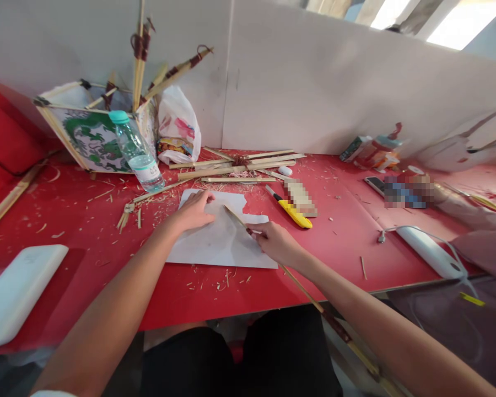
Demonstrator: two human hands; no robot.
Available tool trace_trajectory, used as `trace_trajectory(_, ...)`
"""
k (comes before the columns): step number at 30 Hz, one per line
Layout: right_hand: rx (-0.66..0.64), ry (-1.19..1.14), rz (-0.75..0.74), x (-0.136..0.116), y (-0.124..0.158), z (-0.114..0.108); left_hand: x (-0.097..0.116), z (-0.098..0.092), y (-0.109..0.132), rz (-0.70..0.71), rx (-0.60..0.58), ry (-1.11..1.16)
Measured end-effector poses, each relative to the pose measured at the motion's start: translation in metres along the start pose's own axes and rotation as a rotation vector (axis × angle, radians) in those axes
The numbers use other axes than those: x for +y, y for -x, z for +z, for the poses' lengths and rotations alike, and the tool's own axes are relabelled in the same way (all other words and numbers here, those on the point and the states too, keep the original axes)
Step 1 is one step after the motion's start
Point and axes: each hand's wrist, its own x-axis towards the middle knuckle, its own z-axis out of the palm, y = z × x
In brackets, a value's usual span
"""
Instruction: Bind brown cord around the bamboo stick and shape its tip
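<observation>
A sheet of white paper [223,248] with a torn, uneven top edge lies on the red table in front of me. My left hand [193,212] rests on its upper left part, fingers apart and holding nothing. In my right hand [278,241], closed around it, is a thin bamboo stick [300,284] with dark red cord wrapped at places along it. The stick's narrow tip points up and left over the paper. Its other end slants down to the right, past the table edge and partly behind my forearm. A yellow utility knife [295,214] lies beyond my right hand.
Bamboo strips [231,171] and shavings lie along the back. At back left stand a plastic bottle [138,154], a dragon-painted frame box [93,138] and a plastic bag [179,124]. White power banks [25,286] flank me. Another person's arm [467,204] is at right.
</observation>
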Motion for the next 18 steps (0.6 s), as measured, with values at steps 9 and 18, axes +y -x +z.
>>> trace_trajectory(9,-0.105,0.06,0.048,0.024,0.061,-0.016,0.0,0.0,0.001,0.008,-0.006,0.009)
trace_trajectory(18,-0.09,0.365,0.043,0.015,0.062,-0.012,-0.002,0.001,-0.002,0.018,-0.002,-0.013)
